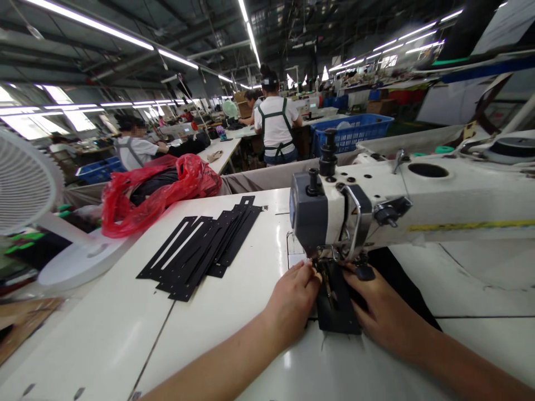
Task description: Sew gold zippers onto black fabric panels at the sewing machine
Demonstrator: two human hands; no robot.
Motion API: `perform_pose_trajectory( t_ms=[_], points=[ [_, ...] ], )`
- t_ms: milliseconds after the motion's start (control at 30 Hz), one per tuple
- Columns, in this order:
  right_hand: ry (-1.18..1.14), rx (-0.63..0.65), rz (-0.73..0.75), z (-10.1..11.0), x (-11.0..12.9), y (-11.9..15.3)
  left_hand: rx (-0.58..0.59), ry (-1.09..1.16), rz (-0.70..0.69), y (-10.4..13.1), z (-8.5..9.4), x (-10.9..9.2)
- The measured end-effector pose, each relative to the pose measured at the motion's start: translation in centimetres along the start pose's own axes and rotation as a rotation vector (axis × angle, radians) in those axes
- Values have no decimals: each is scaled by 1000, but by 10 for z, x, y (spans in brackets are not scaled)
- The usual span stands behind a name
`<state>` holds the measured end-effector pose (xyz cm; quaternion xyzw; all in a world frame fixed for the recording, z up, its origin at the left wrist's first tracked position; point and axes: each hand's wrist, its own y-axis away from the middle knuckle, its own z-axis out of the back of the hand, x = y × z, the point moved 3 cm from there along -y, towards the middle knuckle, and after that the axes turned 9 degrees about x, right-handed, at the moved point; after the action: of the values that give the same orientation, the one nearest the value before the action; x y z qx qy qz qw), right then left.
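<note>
A black slotted piece (337, 306) lies under the needle area of a white and grey sewing machine (311, 209). My left hand (295, 295) is at its left edge beside the presser foot, fingers bent together on something I cannot make out. On the right, my right hand (378, 303) rests along the piece's right edge, its fingertips partly hidden behind the machine's parts and its thumb apart from the fingers. Black fabric (401, 284) extends behind and right of that hand. A fanned pile of black cut pieces (204, 245) lies on the white table to the left.
A red plastic bag (159, 195) sits at the table's back left, near a white fan (71, 245). Beyond the table are a blue basket (353, 132) and a person in a white shirt (276, 120). The machine's arm (460, 195) spans the right side.
</note>
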<state>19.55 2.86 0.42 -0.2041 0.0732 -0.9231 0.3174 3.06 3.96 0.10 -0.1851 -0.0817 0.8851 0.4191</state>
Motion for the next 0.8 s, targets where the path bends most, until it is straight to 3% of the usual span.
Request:
perform_pose_trajectory(
  t_ms=[133,333,567,800],
  points=[
    [-17,37,-95,1,2,-8,17,46,31,3,3,-2],
    [-85,138,-37,7,-2,-25,-14,33,61,5,4,-7],
    [-72,40,-132,3,-19,-30,29,-85,45,6,7,-17],
    [-50,52,-205,2,-22,-27,70,-84,32,4,7,-16]
  ],
)
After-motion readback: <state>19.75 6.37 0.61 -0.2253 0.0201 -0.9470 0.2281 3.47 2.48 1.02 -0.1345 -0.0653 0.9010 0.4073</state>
